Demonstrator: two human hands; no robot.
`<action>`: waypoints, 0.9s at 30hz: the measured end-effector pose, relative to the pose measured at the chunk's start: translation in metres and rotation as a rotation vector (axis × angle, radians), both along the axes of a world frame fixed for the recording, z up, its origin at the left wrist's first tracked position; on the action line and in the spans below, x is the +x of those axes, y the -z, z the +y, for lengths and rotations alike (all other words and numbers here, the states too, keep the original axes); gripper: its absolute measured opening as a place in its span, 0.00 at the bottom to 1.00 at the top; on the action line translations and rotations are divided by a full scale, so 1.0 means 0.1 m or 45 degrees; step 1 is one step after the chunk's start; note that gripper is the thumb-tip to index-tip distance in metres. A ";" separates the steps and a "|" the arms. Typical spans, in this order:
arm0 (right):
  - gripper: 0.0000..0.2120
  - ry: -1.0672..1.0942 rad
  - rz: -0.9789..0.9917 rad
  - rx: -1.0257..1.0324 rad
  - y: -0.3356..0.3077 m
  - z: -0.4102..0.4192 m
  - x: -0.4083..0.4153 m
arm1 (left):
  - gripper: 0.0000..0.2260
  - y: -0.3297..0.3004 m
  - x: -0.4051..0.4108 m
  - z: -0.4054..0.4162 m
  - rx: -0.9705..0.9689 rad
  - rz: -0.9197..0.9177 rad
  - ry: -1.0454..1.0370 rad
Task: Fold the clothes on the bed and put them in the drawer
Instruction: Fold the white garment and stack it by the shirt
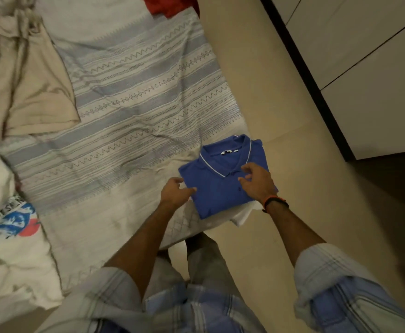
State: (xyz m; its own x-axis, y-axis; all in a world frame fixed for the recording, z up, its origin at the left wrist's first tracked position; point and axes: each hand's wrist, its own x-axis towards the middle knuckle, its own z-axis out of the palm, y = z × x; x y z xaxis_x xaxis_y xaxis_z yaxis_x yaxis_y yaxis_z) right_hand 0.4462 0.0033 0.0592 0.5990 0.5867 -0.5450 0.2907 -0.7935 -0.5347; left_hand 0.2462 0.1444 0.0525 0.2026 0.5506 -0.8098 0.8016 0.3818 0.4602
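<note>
blue folded polo shirt [217, 186] on the bed [129, 97], left hand [176, 192] pinching its edge, right hand [256, 182] spread above it.

The bed [129, 97] filled the left and middle of the view, covered with a white sheet [148, 68] woven with grey-blue bands and zigzag lines, wrinkled in places. Beside it ran a strip of beige tiled floor [280, 111]. At the upper right stood white cabinets [376, 97] with dark seams between panels and a dark base edge. The light was dim and warm.
</note>
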 end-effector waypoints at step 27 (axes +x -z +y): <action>0.13 -1.077 0.148 0.061 -0.49 1.97 -3.55 | 0.19 -0.63 -4.13 0.40 0.102 0.015 -1.094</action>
State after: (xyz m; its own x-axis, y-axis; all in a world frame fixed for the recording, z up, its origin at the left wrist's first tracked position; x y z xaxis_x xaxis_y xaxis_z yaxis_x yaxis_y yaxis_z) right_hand 0.0910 0.2001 0.1079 -0.1094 0.8352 -0.5390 0.7161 -0.3099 -0.6254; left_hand -0.1668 0.1841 0.1152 -0.3185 0.5650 -0.7612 0.2549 0.8244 0.5053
